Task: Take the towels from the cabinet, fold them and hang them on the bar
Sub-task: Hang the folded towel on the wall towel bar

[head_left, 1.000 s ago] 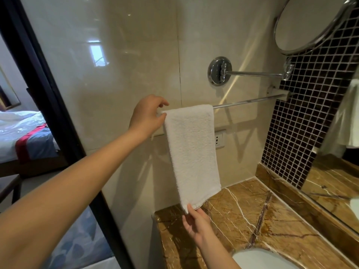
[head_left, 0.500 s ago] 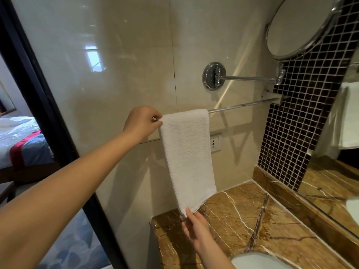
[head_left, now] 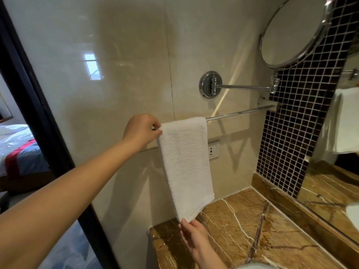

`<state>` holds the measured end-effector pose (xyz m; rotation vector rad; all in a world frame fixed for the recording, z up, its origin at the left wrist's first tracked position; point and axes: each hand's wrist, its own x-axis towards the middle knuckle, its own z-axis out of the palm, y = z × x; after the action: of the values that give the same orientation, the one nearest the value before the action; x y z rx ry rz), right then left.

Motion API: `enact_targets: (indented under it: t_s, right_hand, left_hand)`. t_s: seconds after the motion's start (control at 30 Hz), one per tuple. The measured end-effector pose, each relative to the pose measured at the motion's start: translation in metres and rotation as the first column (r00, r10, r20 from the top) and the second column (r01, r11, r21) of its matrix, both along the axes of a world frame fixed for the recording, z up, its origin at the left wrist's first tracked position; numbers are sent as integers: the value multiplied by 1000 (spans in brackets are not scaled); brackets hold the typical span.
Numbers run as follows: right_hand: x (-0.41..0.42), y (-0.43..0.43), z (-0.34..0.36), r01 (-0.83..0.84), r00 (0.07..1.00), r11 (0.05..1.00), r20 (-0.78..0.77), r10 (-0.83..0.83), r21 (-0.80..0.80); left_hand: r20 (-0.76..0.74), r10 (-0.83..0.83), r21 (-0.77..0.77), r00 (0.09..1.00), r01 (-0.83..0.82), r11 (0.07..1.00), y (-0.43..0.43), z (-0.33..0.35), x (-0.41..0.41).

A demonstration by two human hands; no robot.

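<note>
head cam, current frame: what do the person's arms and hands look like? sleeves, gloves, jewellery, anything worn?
Nothing worn that shows. The left hand and its long forearm are bare right to the frame edge: no sleeve, glove, watch, ring or band. The right hand and the short stretch of wrist in view are bare too, with no ring or strap visible. No markings on either.

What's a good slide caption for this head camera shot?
Left hand pinches the top edge of the white towel on the bar; right hand touches its bottom corner.
</note>
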<state>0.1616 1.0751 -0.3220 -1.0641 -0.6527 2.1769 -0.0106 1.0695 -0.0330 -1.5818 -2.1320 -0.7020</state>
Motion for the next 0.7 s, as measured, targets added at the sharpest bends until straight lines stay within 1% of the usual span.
enact_targets:
  t_s: [0.27, 0.5, 0.7]
  right_hand:
    - [6, 12, 0, 17, 1000, 999, 22, -17, -33]
    - [12, 25, 0, 64, 998, 997, 26, -63, -44]
    - [19, 34, 0, 65, 998, 997, 30, -64, -37]
  left_hand:
    - [3, -7, 1, 1000, 7, 1000, 8, 1, 9]
    - [6, -25, -4, 1000, 25, 1000, 19, 2, 17]
    - [11, -18, -25, 1000, 19, 1000, 32, 3, 23]
